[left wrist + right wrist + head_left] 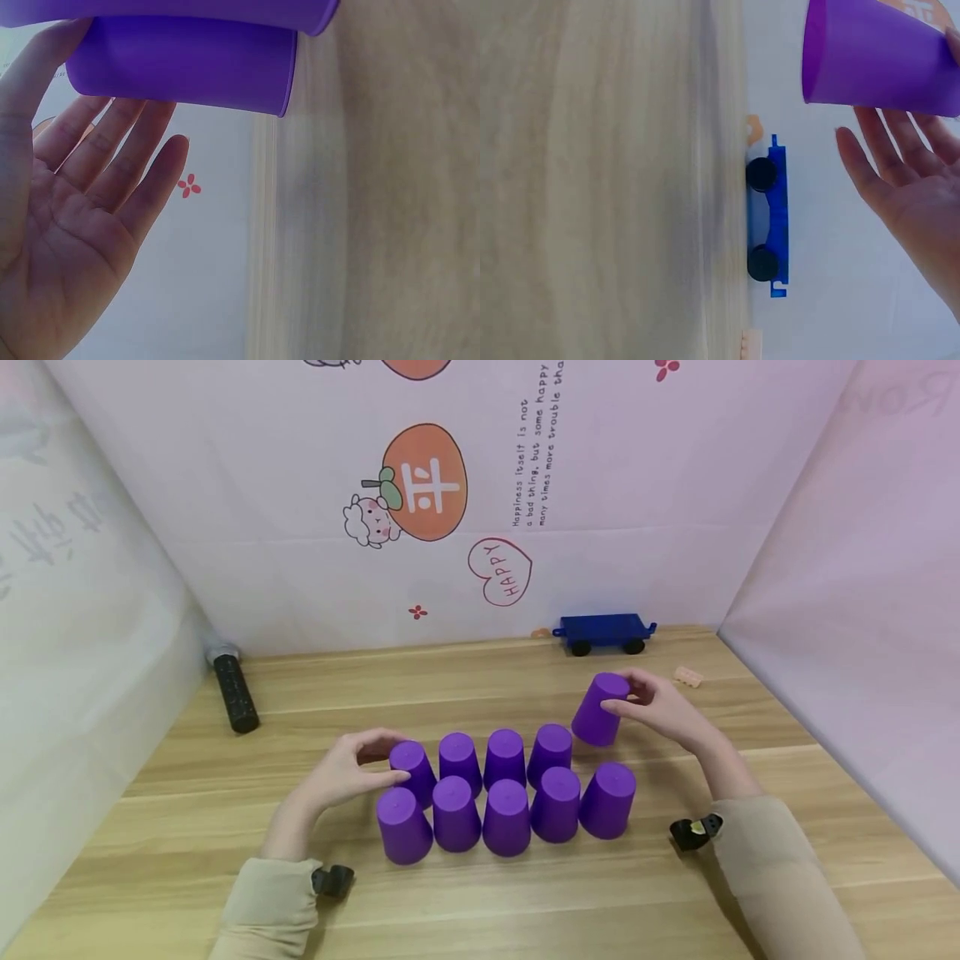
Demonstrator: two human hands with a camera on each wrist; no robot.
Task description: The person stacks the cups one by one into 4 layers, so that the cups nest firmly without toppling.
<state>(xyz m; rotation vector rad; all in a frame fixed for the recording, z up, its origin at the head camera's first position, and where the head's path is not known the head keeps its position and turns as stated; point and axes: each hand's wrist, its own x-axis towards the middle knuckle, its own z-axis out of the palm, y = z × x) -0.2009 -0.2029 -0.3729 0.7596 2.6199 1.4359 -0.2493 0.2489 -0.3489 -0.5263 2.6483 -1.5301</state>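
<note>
While the right hand (658, 708) holds a purple cup (595, 720) aloft, seemingly last to place, nine matching cups (506, 820) stand between the hands, the left hand (339, 773) gripping one.

smooth purple plastic cups (507, 827) carry a soft satin sheen on a counter (480, 914) with a wood or wood-look surface, its grain smooth and faintly glossy. the white backdrop (637, 485) appears to be matt cloth, lightly creased, with flat printed designs (426, 482); the side panels (862, 552) look similarly soft and dull. a blue wagon (607, 628) shows smooth, hard plastic above dull black wheels (762, 174), while a small pale brick (687, 677) looks like matt plastic. the dark rod (237, 697) has a speckled surface, its material unclear. beige sleeves (765, 860) are matt, wrinkled cloth; the wrist cameras (339, 882) look like black plastic.
</note>
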